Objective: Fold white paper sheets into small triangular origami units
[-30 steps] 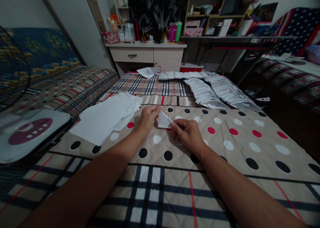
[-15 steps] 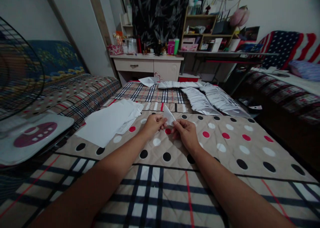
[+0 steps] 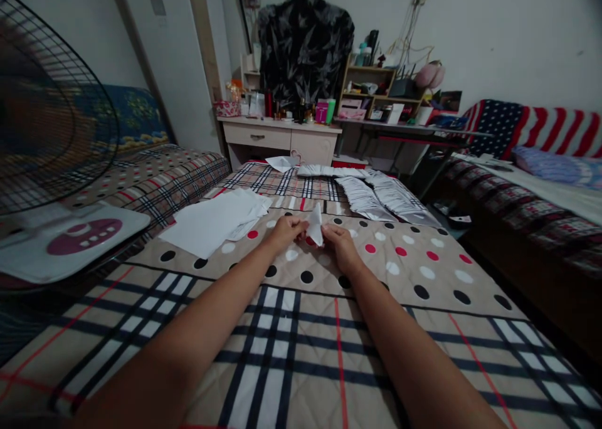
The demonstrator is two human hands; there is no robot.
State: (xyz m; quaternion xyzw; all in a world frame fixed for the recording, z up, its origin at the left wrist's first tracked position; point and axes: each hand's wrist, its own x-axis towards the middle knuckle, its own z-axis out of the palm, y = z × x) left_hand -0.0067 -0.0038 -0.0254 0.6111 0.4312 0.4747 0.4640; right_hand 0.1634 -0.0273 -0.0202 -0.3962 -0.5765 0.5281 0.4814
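Note:
Between my two hands a small folded piece of white paper (image 3: 315, 226) is held up over the patterned bedspread, its pointed tip upward. My left hand (image 3: 288, 231) pinches its left edge, fingers curled in. On the other side, my right hand (image 3: 337, 239) grips the lower right edge between thumb and fingers. Left of my hands lies a loose stack of white paper sheets (image 3: 211, 225). Beyond my hands, rows of folded white paper pieces (image 3: 364, 198) lie closely overlapped, and a single white sheet (image 3: 281, 164) rests near the far edge.
The polka-dot and plaid bedspread (image 3: 301, 328) spreads under everything. A fan (image 3: 51, 109) with a white base stands at the left. A cluttered white dresser (image 3: 282, 134) is at the far end, with a shelf (image 3: 371, 78) beside it. Another bed (image 3: 540, 197) stands at the right.
The folded paper has turned in my fingers and now shows a more upright, opened-out shape. The head view has tilted up and shifted, so more of the wall and fan shows.

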